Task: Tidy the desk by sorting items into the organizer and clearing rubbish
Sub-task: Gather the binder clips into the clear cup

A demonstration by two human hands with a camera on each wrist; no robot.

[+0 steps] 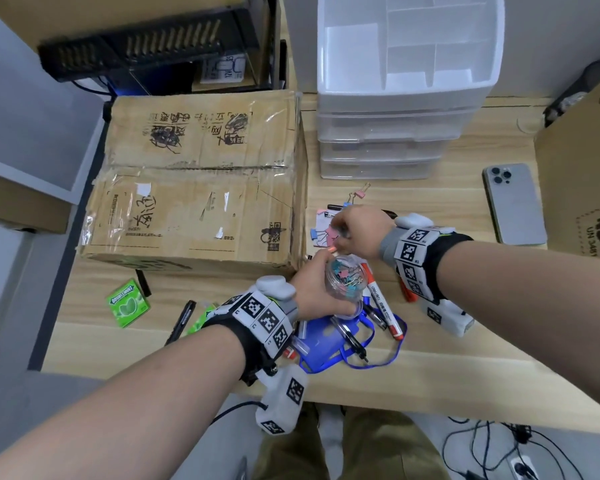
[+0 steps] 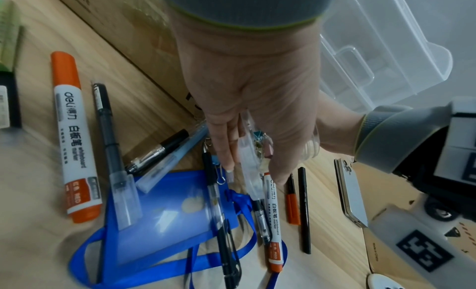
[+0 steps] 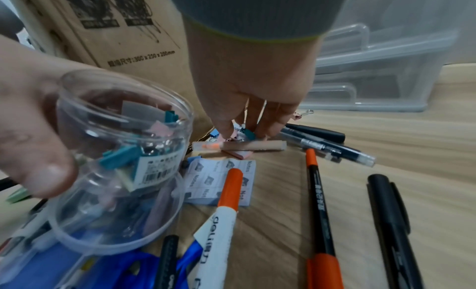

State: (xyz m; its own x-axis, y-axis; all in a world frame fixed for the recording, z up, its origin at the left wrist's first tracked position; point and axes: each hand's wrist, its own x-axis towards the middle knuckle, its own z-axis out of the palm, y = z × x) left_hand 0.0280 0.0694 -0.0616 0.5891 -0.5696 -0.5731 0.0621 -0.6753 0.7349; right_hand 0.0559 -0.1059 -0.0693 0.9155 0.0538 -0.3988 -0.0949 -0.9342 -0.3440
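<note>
Clear jar (image 1: 345, 280) — left hand (image 1: 317, 289) cradles it.

I note teal and pink clips (image 3: 121, 157) in the clear jar (image 3: 123, 142), orange-capped white marker (image 2: 74, 134), blue lanyard (image 1: 371, 355), green gum pack (image 1: 128, 303).

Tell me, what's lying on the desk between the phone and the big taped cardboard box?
In the head view, between the phone and the box lie loose binder clips, a notepad and pens, with the right hand over them.

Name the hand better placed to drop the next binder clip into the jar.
Right. The right hand already pinches a teal clip on the desk, beside the open jar, which the left hand grips.
</note>
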